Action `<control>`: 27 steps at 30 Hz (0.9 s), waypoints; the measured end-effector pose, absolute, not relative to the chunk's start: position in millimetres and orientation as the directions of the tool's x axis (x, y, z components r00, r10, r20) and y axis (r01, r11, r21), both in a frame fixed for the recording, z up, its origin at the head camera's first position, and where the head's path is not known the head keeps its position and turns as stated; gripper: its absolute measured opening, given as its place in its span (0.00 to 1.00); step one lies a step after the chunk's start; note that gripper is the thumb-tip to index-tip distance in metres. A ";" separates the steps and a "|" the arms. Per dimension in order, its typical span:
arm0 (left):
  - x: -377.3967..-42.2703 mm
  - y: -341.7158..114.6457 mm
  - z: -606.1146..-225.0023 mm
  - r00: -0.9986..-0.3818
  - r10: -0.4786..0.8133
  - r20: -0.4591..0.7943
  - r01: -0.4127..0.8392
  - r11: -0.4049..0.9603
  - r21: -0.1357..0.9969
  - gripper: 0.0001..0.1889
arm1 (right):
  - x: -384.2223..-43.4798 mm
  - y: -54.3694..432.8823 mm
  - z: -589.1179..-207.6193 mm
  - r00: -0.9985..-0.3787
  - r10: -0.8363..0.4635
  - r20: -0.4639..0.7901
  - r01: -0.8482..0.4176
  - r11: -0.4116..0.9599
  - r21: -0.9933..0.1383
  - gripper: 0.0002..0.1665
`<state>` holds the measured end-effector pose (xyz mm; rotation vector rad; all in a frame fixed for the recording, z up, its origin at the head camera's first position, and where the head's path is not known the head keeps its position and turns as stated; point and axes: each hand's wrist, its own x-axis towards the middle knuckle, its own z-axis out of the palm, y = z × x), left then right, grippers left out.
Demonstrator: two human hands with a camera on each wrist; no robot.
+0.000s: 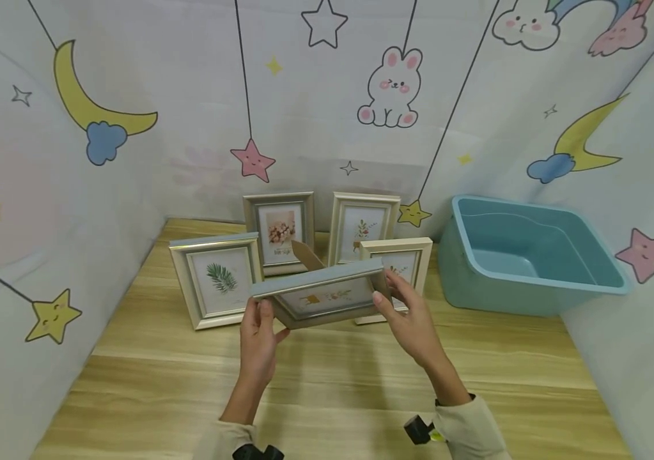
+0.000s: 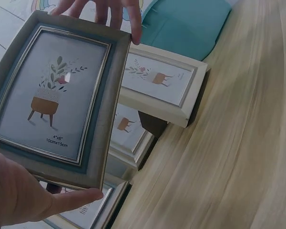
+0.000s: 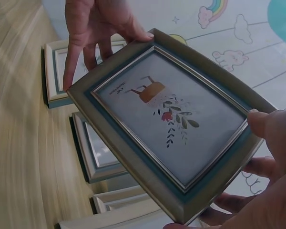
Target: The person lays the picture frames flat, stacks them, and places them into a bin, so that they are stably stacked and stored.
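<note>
Both hands hold a grey-brown picture frame (image 1: 327,297) above the table, lying sideways and tilted. Its print shows a potted plant on an orange legged stand, inside a blue-green inner band (image 3: 176,186). My left hand (image 1: 258,342) grips the left end, thumb and fingers at the border. At the other end, my right hand (image 1: 413,322) pinches the edge, its thumb on the front face (image 3: 258,121). A brown flap (image 1: 307,255) sticks up just behind the held frame's upper edge.
Several frames stand behind: a leaf print frame (image 1: 222,281) at left, a flower photo frame (image 1: 279,233), a cream plant frame (image 1: 364,223) and another pale frame (image 1: 423,262), partly covered. A blue-green plastic tub (image 1: 528,284) sits at right on the wooden table (image 1: 327,396). Patterned cloth surrounds it.
</note>
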<state>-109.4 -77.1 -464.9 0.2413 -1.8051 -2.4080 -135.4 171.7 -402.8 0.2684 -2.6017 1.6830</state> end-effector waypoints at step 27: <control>-112.4 -78.6 -463.5 -0.989 -0.068 0.132 0.127 0.071 0.989 0.22 | -131.6 180.8 -452.2 -0.999 -0.020 -0.046 0.042 0.163 -0.986 0.20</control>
